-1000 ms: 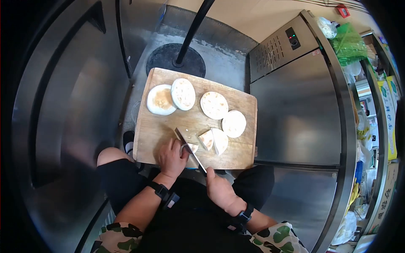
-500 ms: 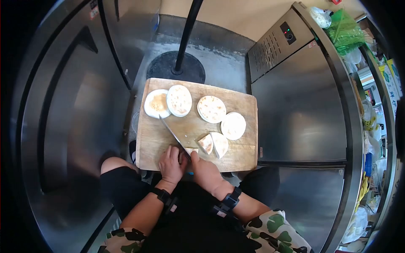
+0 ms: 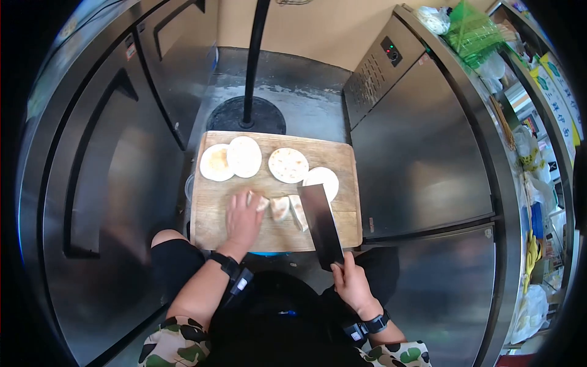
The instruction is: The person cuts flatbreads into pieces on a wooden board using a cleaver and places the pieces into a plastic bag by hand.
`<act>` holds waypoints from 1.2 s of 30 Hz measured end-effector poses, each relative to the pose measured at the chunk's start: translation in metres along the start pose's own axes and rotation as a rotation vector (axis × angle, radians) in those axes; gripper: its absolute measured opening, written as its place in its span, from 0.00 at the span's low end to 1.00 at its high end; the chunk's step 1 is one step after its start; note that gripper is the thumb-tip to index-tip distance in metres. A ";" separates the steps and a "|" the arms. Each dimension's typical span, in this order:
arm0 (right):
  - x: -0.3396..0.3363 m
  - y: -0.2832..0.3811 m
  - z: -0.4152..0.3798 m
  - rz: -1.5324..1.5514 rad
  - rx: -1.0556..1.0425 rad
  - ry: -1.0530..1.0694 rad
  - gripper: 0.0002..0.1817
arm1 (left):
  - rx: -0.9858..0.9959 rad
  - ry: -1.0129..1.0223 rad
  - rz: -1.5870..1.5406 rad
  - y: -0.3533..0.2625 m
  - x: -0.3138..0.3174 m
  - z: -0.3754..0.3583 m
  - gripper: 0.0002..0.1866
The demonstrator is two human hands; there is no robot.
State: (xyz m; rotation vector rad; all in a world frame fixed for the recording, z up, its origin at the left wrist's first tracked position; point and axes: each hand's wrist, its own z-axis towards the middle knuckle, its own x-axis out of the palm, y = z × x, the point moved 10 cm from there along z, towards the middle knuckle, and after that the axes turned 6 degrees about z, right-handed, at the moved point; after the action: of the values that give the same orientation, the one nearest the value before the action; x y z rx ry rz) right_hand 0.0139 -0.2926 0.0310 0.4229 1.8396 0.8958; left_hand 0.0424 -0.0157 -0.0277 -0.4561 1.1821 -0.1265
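Here, left fingers (image 3: 243, 199) half-spread against bread wedge (image 3: 263, 202); right fingers (image 3: 348, 264) closed round cleaver (image 3: 321, 226).

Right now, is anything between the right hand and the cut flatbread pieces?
Yes, in this view the cleaver in the right hand lies across the way to the flatbread pieces. Nothing visible blocks the left hand.

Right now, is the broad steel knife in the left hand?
No, the right hand holds the knife by its handle, while the left hand is on a pale, wedge-shaped bread piece.
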 end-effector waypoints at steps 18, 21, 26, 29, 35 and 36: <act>0.049 0.020 0.007 -0.030 -0.184 0.130 0.11 | 0.006 0.036 -0.245 -0.014 -0.032 -0.050 0.18; 0.074 0.027 0.013 -0.106 -0.191 0.211 0.11 | -0.130 -0.012 -0.372 0.016 -0.029 -0.054 0.19; 0.085 0.050 0.020 -0.247 -0.201 0.262 0.11 | -0.243 -0.023 -0.533 0.037 -0.017 -0.059 0.21; 0.089 0.054 0.023 -0.285 -0.192 0.273 0.10 | -0.219 -0.048 -0.514 0.036 -0.019 -0.057 0.20; 0.094 0.060 0.026 -0.349 -0.154 0.323 0.10 | -0.215 -0.080 -0.503 0.039 -0.021 -0.053 0.17; 0.095 0.061 0.027 -0.360 -0.141 0.338 0.10 | -0.209 -0.096 -0.473 0.039 -0.022 -0.052 0.16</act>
State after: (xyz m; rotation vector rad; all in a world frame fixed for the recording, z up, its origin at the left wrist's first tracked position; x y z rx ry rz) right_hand -0.0096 -0.1808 0.0095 -0.1574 2.0540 0.8748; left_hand -0.0191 0.0126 -0.0409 -0.9127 0.9801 -0.3862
